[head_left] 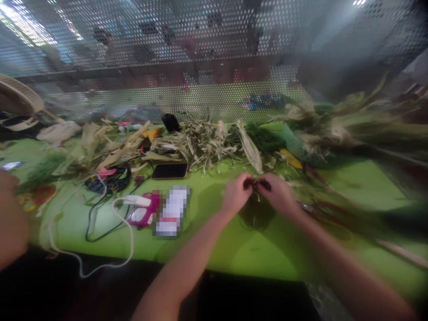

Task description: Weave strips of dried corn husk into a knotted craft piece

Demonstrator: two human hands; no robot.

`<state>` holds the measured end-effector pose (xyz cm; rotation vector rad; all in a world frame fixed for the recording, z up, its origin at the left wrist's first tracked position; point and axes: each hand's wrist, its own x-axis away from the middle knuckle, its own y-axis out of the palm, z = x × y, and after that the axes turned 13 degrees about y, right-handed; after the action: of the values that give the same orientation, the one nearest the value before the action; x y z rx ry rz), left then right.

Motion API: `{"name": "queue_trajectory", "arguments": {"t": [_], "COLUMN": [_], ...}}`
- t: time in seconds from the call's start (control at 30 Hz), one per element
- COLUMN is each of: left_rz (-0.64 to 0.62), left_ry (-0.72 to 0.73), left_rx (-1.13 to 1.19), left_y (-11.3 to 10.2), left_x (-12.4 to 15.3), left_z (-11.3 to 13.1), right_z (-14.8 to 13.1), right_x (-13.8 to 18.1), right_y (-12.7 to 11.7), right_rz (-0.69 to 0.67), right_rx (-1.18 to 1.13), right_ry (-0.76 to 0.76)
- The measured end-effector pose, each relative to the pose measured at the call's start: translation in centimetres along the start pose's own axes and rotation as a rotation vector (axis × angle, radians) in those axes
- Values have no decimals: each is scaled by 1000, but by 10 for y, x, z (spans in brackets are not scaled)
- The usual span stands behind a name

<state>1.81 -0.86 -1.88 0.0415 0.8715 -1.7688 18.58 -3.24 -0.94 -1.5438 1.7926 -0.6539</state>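
On a green table [207, 254], from the left, another person's arm [11, 223] enters at the edge, then come a looping white cable [131, 240], a magenta box [147, 211], a black-screened phone [169, 170] and a pixelated phone [173, 211], with dried husks [203, 147] heaped behind. Next, the left hand [236, 191] pinches a small pale strand [257, 196], its exact kind too small to tell, held between both hands above the tabletop; the right hand [277, 189] pinches it too, near blurred dry leaves [354, 127] farther right.

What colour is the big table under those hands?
The table is bright green, seen best in the head view, the only one here.
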Motion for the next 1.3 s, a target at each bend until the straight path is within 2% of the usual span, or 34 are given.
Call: {"name": "queue_trajectory", "arguments": {"t": [0.13,0.47,0.57,1.07,1.3], "left_rz": [-30,-46,-25,-66,-104], "left_ry": [-81,-393,-445,-281,-232], "left_rx": [73,645,742,517,307], "left_y": [-3,-4,-3,1,-12], "left_x": [-2,-5,-6,-4,-7], "left_z": [1,-11,-13,-22,-11], "right_z": [1,0,1,1,2], "right_x": [0,1,0,-1,-2], "right_y": [1,2,2,2,-7], "right_rz": [11,13,11,-22,-64], "right_rx": [22,26,11,-43,-91], "right_ry": [-8,-25,-20,-3,-2]}}
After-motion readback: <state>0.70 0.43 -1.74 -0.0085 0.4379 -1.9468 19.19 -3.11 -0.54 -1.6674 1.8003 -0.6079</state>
